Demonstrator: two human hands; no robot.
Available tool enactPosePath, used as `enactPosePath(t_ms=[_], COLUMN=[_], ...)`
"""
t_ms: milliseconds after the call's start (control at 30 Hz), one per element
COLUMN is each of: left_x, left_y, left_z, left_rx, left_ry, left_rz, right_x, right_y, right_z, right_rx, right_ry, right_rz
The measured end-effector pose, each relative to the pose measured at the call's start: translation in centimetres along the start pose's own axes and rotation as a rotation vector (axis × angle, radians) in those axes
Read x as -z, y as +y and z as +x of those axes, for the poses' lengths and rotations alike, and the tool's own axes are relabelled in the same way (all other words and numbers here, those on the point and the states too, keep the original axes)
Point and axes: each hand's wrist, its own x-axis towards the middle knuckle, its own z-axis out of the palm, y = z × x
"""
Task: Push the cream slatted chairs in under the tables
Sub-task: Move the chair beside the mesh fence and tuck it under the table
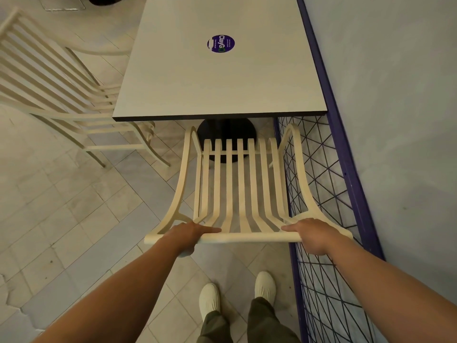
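Looking down from the head view, you have both hands on the top rail [249, 237] of a cream slatted chair [232, 184]. Your left hand [190, 233] wraps the rail near its left end, fingers curled under it and one finger lying along the top. Your right hand [311, 235] grips it near the right end, thumb laid along the rail.

The chair faces the near edge of the table [217, 82]. Its arm fronts come close to that edge, while the whole seat shows outside it. Through the slats at the seat's front you see the table's black round base [226, 132].

A round purple sticker [220, 44] sits on the tabletop, towards the far edge.

A second cream slatted chair [61, 95] stands at the table's left edge, with the tips of its seat slats under that edge.

A purple mesh fence [329, 194] runs just beside the chair's right arm, along the table's right edge, with a pale wall [395, 95] behind it.

Your pale shoes [209, 297] stand on the tiled floor [74, 219] behind the chair.
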Motion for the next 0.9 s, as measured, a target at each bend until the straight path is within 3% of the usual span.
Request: enactPosePath(t_ms=[900], left_x=[1.8], left_y=[0.2], left_z=[0.9], left_rx=[-0.017], left_ry=[-0.003], left_rz=[0.003], right_x=[1.6], right_y=[0.2], right_z=[0.5], right_rx=[0.006], right_ry=[0.027], right_rz=[-0.032])
